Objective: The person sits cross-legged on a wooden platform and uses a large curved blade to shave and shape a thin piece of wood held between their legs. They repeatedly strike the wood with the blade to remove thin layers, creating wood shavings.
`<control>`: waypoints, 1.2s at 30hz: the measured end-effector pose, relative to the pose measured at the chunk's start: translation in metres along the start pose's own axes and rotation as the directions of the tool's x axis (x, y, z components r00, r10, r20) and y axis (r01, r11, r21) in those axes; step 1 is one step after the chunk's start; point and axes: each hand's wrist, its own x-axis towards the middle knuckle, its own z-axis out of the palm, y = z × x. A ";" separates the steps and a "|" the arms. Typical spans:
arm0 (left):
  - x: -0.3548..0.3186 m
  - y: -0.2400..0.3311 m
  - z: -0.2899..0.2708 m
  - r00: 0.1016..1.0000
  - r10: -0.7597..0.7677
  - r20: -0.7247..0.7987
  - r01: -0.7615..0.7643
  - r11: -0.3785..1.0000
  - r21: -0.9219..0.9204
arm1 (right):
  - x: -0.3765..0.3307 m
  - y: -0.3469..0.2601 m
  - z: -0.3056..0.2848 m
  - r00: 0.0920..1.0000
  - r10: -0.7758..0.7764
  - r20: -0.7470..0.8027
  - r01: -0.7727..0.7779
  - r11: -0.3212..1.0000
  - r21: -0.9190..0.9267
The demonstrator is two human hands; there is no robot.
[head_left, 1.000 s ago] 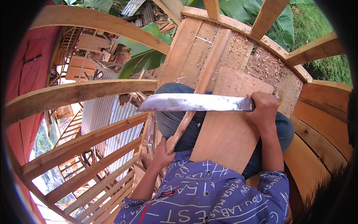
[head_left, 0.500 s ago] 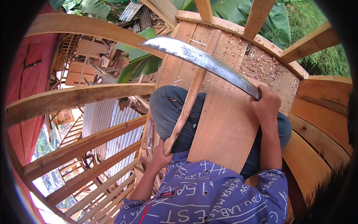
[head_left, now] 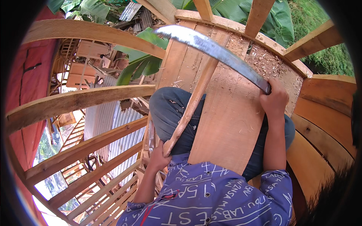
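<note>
My right hand (head_left: 274,98) is closed around the handle end of a long, curved steel machete (head_left: 226,54). Its blade reaches up and to the left, passing over a peeled wooden stick (head_left: 195,98). Whether blade and wood touch, I cannot tell. At the stick's near end, beside my left hip, my left hand (head_left: 158,157) grips it. The stick slants away across my left thigh, its far part over the planks. A wide, smooth board (head_left: 228,130) lies lengthwise between my bent legs, under the blade.
Wood shavings (head_left: 260,60) litter the plank floor (head_left: 169,71) ahead. Slatted wooden rails (head_left: 83,98) stand on the left, with a drop beyond to corrugated sheets (head_left: 126,124). Upright posts (head_left: 260,17) line the far edge. Planks (head_left: 320,113) wall the right side.
My right hand and the machete have shifted slightly right and farther up. The stick's far end has swung a little to the right; my left hand keeps its grip.
</note>
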 end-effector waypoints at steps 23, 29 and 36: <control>0.012 -0.014 -0.008 0.989 0.083 -0.121 -0.102 0.982 -0.158 | -0.005 -0.046 -0.004 0.972 -0.226 0.056 0.222 0.972 0.072; 0.018 -0.031 0.001 0.985 0.094 -0.143 -0.118 0.978 -0.170 | -0.023 -0.071 -0.005 0.932 -0.331 0.149 0.323 0.944 0.072; 0.021 -0.011 -0.021 0.999 -0.008 -0.033 0.003 0.992 -0.126 | -0.014 -0.051 -0.008 0.947 -0.305 0.101 0.312 0.948 -0.057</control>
